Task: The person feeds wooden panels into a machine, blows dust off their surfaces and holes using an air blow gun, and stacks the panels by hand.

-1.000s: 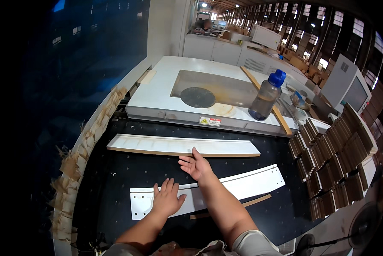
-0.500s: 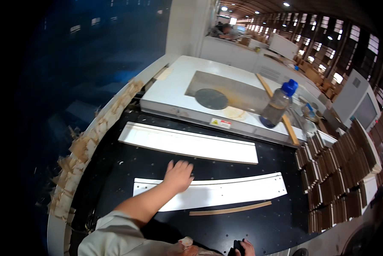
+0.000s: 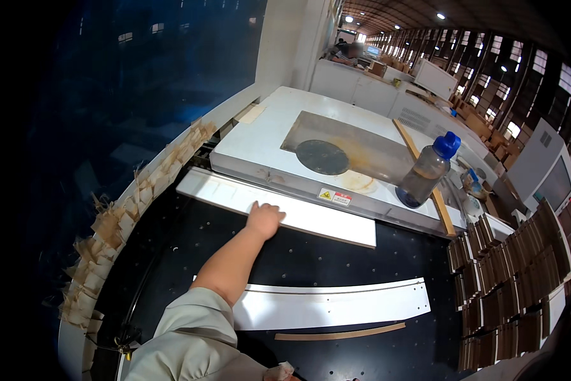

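My left hand [image 3: 265, 220] rests on the near side of a long white panel [image 3: 326, 225], its fingers bent a little over the top face and not wrapped round it. The panel lies against or very near the front of the white machine housing [image 3: 260, 120]; I cannot tell whether they touch. Closer to me lies a second white panel [image 3: 336, 306], slightly curved, with small holes and a groove along its far edge. My forearm covers its left part. A thin curved brown strip [image 3: 339, 332] lies just below it. My right hand is out of view.
Both panels lie on a black perforated table [image 3: 361, 267]. On the housing stand a blue-capped bottle [image 3: 425, 170] and a wooden strip [image 3: 443, 213]. Stacked brown-and-white boards [image 3: 508, 267] fill the right side. Ragged tape lines the left frame [image 3: 117, 219]. Another person [image 3: 349, 54] sits far back.
My left hand has moved away from me onto the far panel. That panel now lies nearer the housing and at a different slant. My right hand has dropped out of view.
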A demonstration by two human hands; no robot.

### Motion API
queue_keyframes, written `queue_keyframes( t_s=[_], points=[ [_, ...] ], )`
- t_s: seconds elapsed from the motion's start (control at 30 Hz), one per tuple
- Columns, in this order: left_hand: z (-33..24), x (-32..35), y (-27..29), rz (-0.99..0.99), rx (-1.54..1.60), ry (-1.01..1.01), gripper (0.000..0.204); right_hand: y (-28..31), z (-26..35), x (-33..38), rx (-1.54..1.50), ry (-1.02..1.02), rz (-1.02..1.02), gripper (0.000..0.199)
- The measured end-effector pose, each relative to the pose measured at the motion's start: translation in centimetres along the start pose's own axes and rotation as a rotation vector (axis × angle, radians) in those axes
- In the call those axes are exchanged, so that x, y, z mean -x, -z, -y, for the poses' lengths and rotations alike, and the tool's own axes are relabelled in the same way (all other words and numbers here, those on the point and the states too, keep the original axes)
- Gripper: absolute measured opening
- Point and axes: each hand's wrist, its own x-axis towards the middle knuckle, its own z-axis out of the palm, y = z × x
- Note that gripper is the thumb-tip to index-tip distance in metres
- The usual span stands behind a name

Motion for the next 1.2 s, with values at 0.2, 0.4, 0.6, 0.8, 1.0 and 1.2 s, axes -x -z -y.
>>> queue_keyframes(
  t_s=[0.2, 0.4, 0.6, 0.8, 1.0, 1.2],
  points=[
    [0.5, 0.4, -1.6, -0.493, 0.420, 0.432, 0.042, -0.8, -0.9, -0.7, 0.023, 0.046, -0.017, 0.026],
    [-3.2, -0.8, -2.7, -0.555, 1.646, 0.840, 0.079, 0.9, 1.6, 0.3, 0.044, 0.129, -0.367, 0.020],
    [-3.8, -2.2, -1.6, -0.602, 1.836, 0.815, 0.085, 1.1, 1.2, 0.1, 0.108, 0.148, -0.247, 0.019],
    [-2.6, -3.6, -1.9, -0.646, 1.929, 0.824, 0.093, 4.2, 4.5, -0.4, 0.035, 0.159, -0.261, 0.018],
    [-0.9, -3.9, -1.9, -0.590, 2.043, 0.710, 0.094, 8.9, 11.2, 0.0, -0.032, 0.282, -1.015, 0.019],
    [1.3, -4.9, -5.2, -0.490, 2.091, 0.589, 0.088, 3.7, 7.5, -0.3, -0.045, 0.153, -0.655, 0.023]
  ],
)
